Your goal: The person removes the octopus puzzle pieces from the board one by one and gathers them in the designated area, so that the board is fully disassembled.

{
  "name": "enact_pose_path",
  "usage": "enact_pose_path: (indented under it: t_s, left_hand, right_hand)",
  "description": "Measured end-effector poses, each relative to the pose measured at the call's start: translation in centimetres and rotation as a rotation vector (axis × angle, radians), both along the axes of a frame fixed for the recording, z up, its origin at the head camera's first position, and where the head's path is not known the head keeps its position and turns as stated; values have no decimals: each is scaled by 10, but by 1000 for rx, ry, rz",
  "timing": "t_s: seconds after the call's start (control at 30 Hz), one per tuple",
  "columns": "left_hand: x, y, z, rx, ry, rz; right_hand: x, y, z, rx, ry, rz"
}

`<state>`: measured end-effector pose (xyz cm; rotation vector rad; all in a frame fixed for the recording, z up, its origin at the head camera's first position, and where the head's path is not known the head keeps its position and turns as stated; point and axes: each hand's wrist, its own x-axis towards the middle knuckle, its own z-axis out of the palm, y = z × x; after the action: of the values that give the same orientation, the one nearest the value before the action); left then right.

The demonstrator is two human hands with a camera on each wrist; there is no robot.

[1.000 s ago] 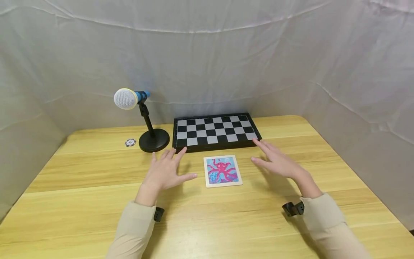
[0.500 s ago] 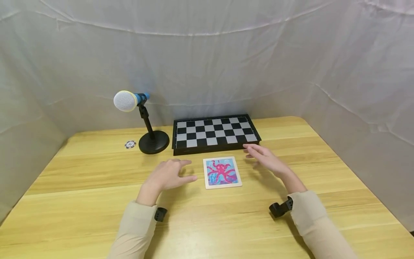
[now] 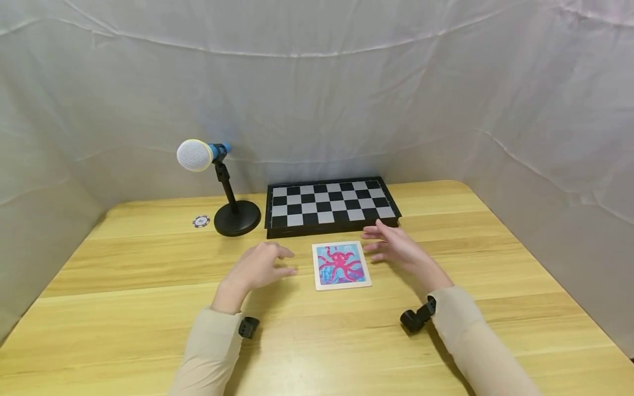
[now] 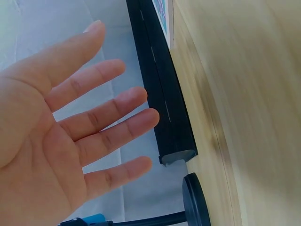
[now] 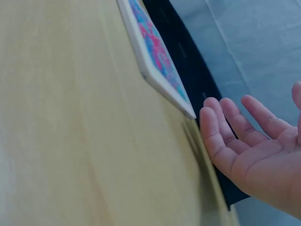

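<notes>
Octopus picture tile (image 3: 342,265) is lying flat on the bench (image 3: 317,341), just below the middle of the frame, in front of the chessboard (image 3: 331,207). Your left grip (image 3: 255,268) is hovering left of it, fingers relaxed and apart, holding nothing, not touching the tile. Your right grip (image 3: 398,250) is hanging by its upper right corner, loosely curved and open, also holding nothing; fingertips are sitting just beside the edge, can't tell if touching. Microphone (image 3: 195,155) on its stand (image 3: 237,218) and poker chip (image 3: 201,221) are standing by at left, nowhere near your fingers. Step in hand: probably lining up on the tile, pre-grasp. Next move is likely calling for low fingertips at opposite edges, then a light pinch, since the tile is looking thin.
</notes>
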<state>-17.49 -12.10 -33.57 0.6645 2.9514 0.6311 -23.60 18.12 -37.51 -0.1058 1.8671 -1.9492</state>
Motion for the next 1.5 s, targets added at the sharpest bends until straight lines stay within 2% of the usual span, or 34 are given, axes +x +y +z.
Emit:
enact_pose_path:
  t_s: [0.37, 0.73, 0.93, 1.07, 1.27, 1.5]
  left_hand:
    - [-3, 4, 1, 1, -2, -20]
    - [-7, 7, -3, 9, -10, -36]
    - [-11, 10, -5, 30, -41, -23]
    - [-16, 13, -8, 57, -79, -13]
    - [-26, 16, -11, 127, -120, -36]
    - [-39, 24, -14, 134, -180, -17]
  right_hand:
    - [-8, -4, -9, 90, 22, -31]
    - [-12, -8, -16, 314, 143, 9]
    - [-14, -10, -19, 421, 200, 14]
    - [-13, -12, -19, 491, 231, 26]
    - [-12, -14, -17, 561, 283, 42]
    - [-13, -15, -17, 610, 300, 58]
